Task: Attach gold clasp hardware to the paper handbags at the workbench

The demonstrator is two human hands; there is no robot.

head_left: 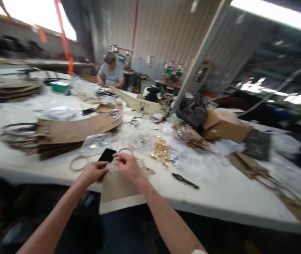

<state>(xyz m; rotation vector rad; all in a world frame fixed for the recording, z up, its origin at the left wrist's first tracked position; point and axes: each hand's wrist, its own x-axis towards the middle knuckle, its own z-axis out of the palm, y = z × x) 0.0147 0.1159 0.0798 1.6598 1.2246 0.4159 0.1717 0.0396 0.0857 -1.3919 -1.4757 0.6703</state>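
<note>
My left hand (94,171) and my right hand (128,165) meet at the top edge of a brown paper bag (116,188) that lies flat over the near edge of the white table (219,197). Both hands have their fingers pinched together on the bag's top, where a thin handle loop (125,151) shows. A black phone (107,155) lies just behind my hands. The picture is blurred, so the exact grip is unclear.
A stack of brown bags with handles (60,135) lies to the left, a loose ring (78,163) beside it. Gold fittings (161,151), clear plastic bags (193,158) and black scissors (184,181) lie to the right. A cardboard box (226,128) stands further back. Another person (110,72) sits at the far end.
</note>
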